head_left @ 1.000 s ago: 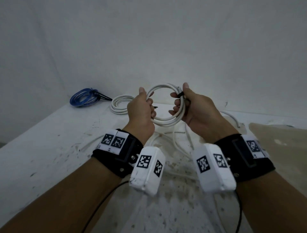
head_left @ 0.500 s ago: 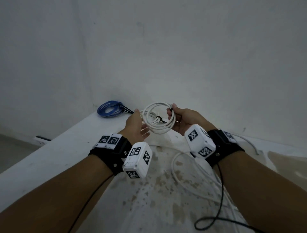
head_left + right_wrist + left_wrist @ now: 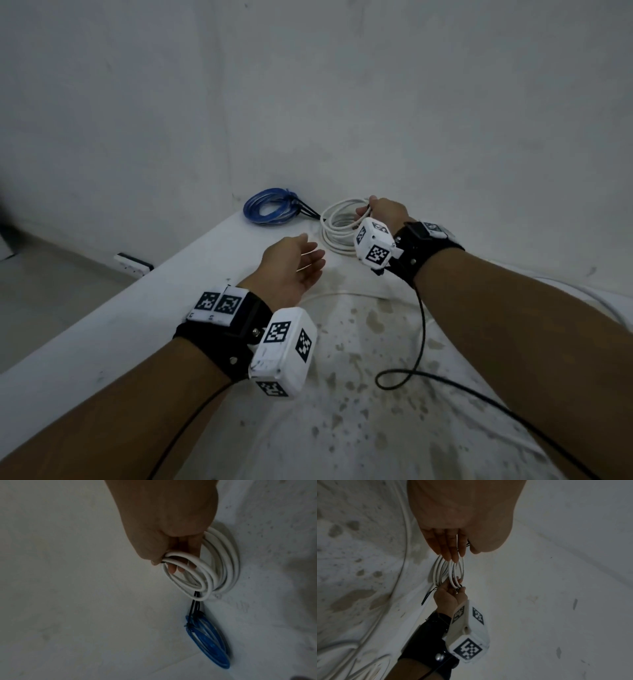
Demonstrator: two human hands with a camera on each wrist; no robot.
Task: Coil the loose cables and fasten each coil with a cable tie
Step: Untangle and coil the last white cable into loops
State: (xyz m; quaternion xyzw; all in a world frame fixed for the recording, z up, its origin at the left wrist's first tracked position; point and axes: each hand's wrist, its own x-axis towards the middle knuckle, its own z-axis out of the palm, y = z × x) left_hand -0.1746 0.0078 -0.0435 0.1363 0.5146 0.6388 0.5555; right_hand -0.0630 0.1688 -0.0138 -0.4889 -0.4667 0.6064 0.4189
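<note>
White tied coil (image 3: 337,224), gripped in curled right hand (image 3: 385,210), to be set beside blue coil (image 3: 270,209) on table (image 3: 102,329), keeping left hand (image 3: 291,265) spread clear.

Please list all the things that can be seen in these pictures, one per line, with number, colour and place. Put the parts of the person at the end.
blue cable coil: one, blue, on the table at the far corner by the wall, fastened with black ties.
white cable coils: white, at least two it seems, just right of the blue one; one lies on the table, one is held at it by the right hand.
loose white cable: at least one, white, spread over the table nearer the person.
table: one, white with brown stains.
wrist cameras: two, white boxes with black markers, on black straps.
left hand: open, palm up, holding nothing.
right hand: grips a white coil.
</note>
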